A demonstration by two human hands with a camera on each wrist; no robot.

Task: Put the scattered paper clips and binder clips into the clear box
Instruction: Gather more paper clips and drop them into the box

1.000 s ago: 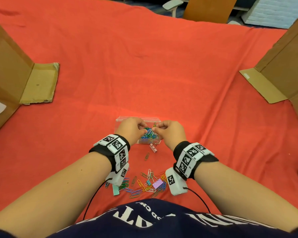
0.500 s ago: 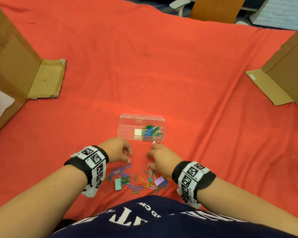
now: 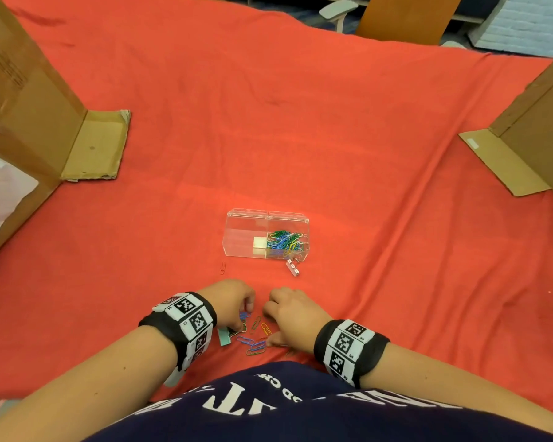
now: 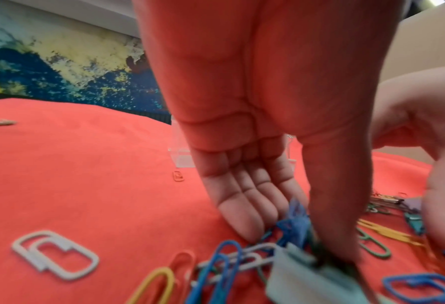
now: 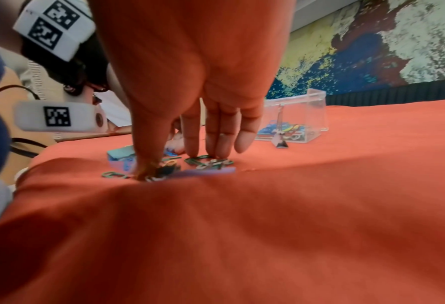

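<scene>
The clear box (image 3: 246, 237) (image 5: 307, 115) stands open on the red cloth, with several coloured paper clips (image 3: 284, 242) in its right half. A pale binder clip (image 3: 292, 267) (image 5: 281, 142) lies against its near right corner. A pile of paper clips (image 3: 253, 341) lies close to my body with a teal binder clip (image 3: 225, 337) (image 4: 307, 277). My left hand (image 3: 245, 314) (image 4: 294, 226) pinches blue paper clips between thumb and fingers. My right hand (image 3: 268, 327) (image 5: 177, 164) presses straight fingers and thumb down on clips beside a purple binder clip (image 5: 208, 171).
A lone red paper clip (image 3: 223, 267) (image 4: 178, 176) lies left of the box, and a white one (image 4: 55, 255) lies left of the pile. Cardboard boxes stand at the left (image 3: 29, 106) and right (image 3: 540, 122), flaps on the cloth.
Both hands have drawn back from the clear box to the pile near my body. The left hand has closed on blue clips, and the right hand has settled on the pile.
</scene>
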